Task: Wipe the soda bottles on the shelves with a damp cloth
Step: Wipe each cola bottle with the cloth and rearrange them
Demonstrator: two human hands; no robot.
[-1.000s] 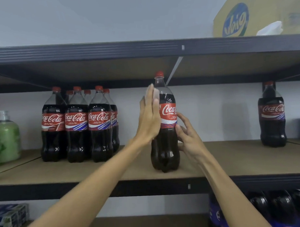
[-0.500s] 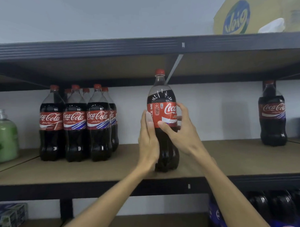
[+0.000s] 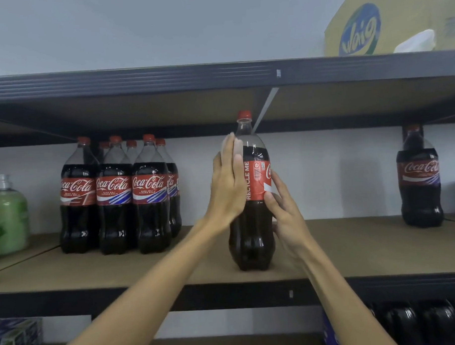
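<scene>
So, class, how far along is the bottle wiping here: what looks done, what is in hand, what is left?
Done: nothing shows which bottles are already wiped. In hand: the middle bottle; the left hand presses flat against its side, the right hand holds it. Left, perhaps: the group of bottles and the lone bottle.

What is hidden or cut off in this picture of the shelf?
Head view only:
- Cloth: the left hand covers it, if present.
- Centre bottle logo: turned away, partly behind the right hand.
- Rear bottles: hidden behind the front row.
- Lower-shelf bottles: cut by the bottom edge.
</scene>
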